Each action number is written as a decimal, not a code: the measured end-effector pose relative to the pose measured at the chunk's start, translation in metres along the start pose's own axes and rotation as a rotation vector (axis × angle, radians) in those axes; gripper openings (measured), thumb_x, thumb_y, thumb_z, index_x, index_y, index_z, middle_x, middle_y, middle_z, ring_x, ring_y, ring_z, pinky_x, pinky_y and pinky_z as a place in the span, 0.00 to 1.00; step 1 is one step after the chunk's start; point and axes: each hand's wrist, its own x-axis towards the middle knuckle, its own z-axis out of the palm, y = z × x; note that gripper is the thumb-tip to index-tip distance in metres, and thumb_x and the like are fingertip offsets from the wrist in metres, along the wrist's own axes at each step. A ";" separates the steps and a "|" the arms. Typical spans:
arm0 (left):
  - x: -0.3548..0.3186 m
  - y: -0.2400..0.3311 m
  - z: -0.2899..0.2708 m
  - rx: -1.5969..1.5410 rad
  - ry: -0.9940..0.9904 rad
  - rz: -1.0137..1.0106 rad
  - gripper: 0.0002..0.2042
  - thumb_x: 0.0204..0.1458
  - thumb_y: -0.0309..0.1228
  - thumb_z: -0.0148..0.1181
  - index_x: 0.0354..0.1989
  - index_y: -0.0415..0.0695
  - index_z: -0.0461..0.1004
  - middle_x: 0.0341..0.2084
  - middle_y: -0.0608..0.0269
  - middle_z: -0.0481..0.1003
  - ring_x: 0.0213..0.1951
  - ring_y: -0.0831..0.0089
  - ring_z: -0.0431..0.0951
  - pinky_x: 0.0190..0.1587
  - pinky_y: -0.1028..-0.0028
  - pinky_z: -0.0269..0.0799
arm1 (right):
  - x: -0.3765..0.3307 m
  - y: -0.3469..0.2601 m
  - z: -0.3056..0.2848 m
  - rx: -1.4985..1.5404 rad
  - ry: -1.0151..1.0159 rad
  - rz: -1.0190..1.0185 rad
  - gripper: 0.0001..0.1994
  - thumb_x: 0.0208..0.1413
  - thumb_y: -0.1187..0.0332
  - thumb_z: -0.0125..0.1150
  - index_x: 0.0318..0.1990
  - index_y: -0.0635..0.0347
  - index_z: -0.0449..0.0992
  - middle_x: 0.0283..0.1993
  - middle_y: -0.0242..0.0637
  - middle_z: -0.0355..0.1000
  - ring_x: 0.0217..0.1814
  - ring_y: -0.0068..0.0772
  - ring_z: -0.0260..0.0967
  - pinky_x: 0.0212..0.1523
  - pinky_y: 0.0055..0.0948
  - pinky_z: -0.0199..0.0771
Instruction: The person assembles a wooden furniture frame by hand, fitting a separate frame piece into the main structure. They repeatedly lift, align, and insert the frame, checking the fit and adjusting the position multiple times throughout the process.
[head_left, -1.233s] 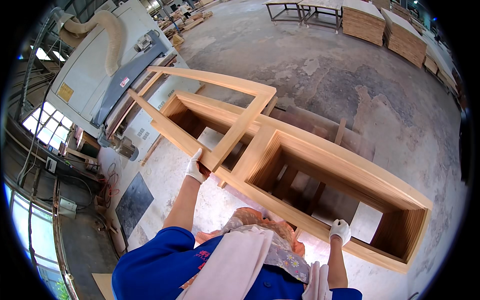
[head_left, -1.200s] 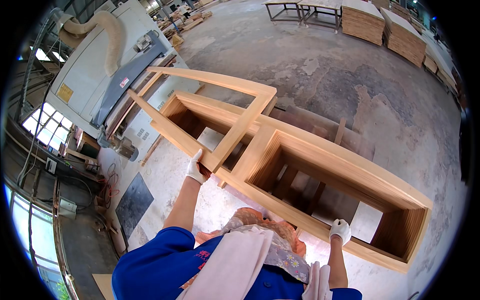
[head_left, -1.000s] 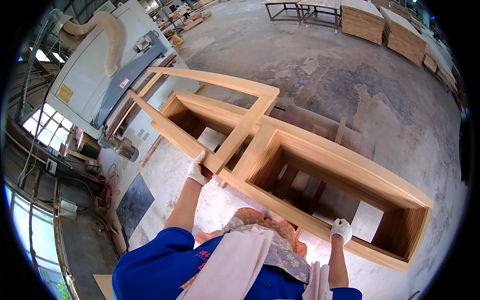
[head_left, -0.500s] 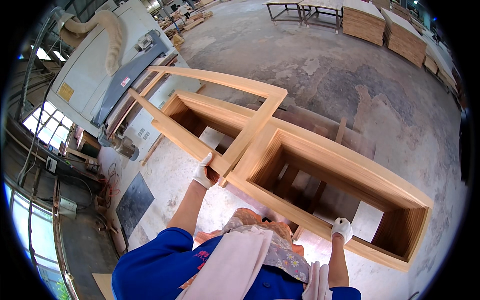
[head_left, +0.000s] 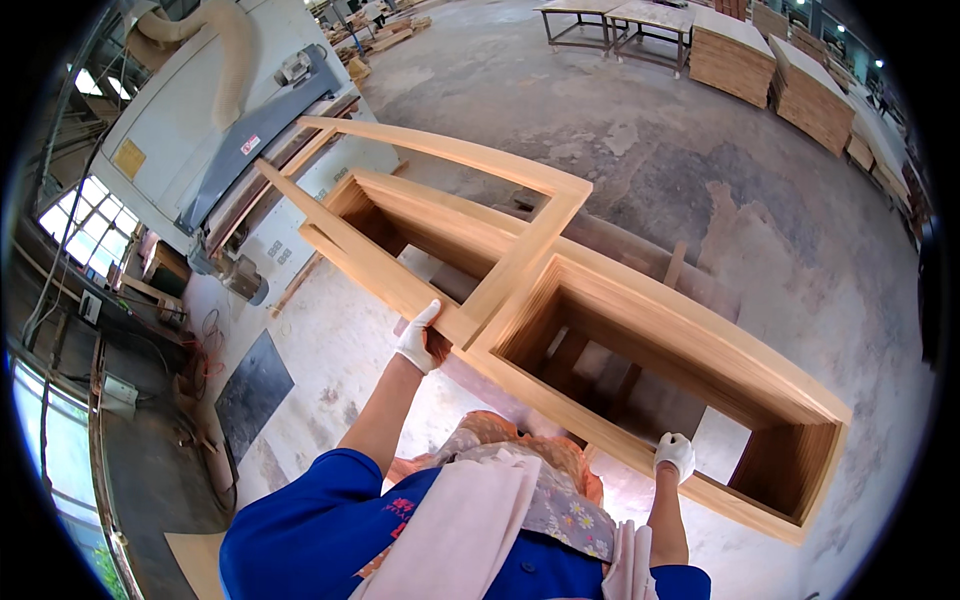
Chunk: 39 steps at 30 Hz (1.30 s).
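A pale wooden frame (head_left: 440, 152) slants from the machine at upper left across a stack of similar frames (head_left: 700, 295). Each frame in the stack has two openings separated by a middle rail. My left hand (head_left: 420, 343), in a white glove, grips the loose frame near its close corner, thumb on top and fingers curled below. The gloved right hand (head_left: 675, 455) is closed in a fist at the near rail of the stack; whether its fingers hold the rail is hidden.
At upper left stands a large grey machine (head_left: 170, 150) with a ribbed hose (head_left: 232, 70). A dark mat (head_left: 255, 390) lies on the floor left of me. Metal-legged tables (head_left: 650, 18) and stacks of boards (head_left: 733, 55) stand at the far right.
The loose frame has shifted right over the stack, away from the machine, with my left hand on it. My right hand stays closed at the near rail. The whole view has shifted slightly.
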 end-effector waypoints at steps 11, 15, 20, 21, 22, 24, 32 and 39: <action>-0.002 -0.027 0.014 -0.020 -0.019 -0.036 0.13 0.55 0.42 0.67 0.40 0.45 0.77 0.35 0.63 0.82 0.34 0.69 0.84 0.33 0.70 0.82 | 0.053 0.015 0.049 0.716 0.119 -0.067 0.22 0.58 0.47 0.60 0.41 0.58 0.83 0.42 0.42 0.81 0.46 0.38 0.78 0.48 0.37 0.75; -0.015 -0.027 0.006 0.095 0.016 -0.030 0.14 0.54 0.46 0.68 0.32 0.47 0.79 0.28 0.63 0.82 0.24 0.70 0.80 0.24 0.73 0.73 | 0.026 -0.126 0.021 1.666 -0.586 0.018 0.18 0.59 0.49 0.65 0.26 0.48 0.69 0.28 0.26 0.68 0.29 0.24 0.59 0.35 0.30 0.65; -0.023 -0.038 0.028 -0.041 0.000 0.028 0.14 0.56 0.44 0.66 0.39 0.44 0.79 0.35 0.62 0.82 0.33 0.68 0.83 0.33 0.72 0.78 | -0.043 -0.238 0.004 1.374 -1.132 -0.183 0.40 0.61 0.35 0.51 0.70 0.58 0.59 0.63 0.50 0.68 0.62 0.48 0.69 0.63 0.45 0.66; -0.021 -0.040 0.030 -0.025 -0.029 0.005 0.14 0.56 0.43 0.66 0.39 0.44 0.79 0.35 0.62 0.82 0.32 0.68 0.83 0.34 0.72 0.79 | -0.052 -0.254 0.001 1.356 -1.159 -0.173 0.42 0.61 0.34 0.48 0.72 0.58 0.55 0.68 0.51 0.63 0.66 0.50 0.65 0.67 0.47 0.60; -0.019 -0.043 0.029 -0.011 -0.052 -0.020 0.14 0.56 0.43 0.66 0.39 0.44 0.79 0.35 0.62 0.82 0.32 0.68 0.83 0.34 0.72 0.79 | -0.061 -0.268 -0.004 1.353 -1.195 -0.148 0.41 0.62 0.35 0.47 0.72 0.57 0.54 0.70 0.51 0.61 0.67 0.51 0.63 0.69 0.47 0.57; -0.024 -0.047 0.038 0.008 -0.050 -0.011 0.14 0.56 0.44 0.66 0.39 0.45 0.79 0.35 0.63 0.82 0.32 0.68 0.82 0.34 0.71 0.79 | -0.063 -0.292 -0.004 1.418 -1.303 -0.153 0.37 0.63 0.41 0.54 0.70 0.57 0.59 0.69 0.46 0.63 0.66 0.48 0.64 0.68 0.46 0.60; -0.018 -0.063 0.016 -0.007 -0.131 0.007 0.18 0.57 0.43 0.65 0.48 0.45 0.75 0.43 0.63 0.80 0.42 0.70 0.82 0.46 0.72 0.80 | -0.105 -0.339 -0.018 1.554 -1.385 0.155 0.21 0.59 0.50 0.63 0.51 0.53 0.72 0.47 0.37 0.76 0.51 0.40 0.74 0.53 0.50 0.76; -0.027 -0.059 0.011 0.102 -0.144 -0.043 0.22 0.57 0.45 0.64 0.53 0.44 0.72 0.45 0.62 0.79 0.46 0.68 0.82 0.48 0.69 0.81 | -0.102 -0.334 -0.014 1.571 -1.366 0.137 0.17 0.60 0.54 0.63 0.50 0.51 0.73 0.46 0.38 0.76 0.49 0.40 0.74 0.52 0.52 0.77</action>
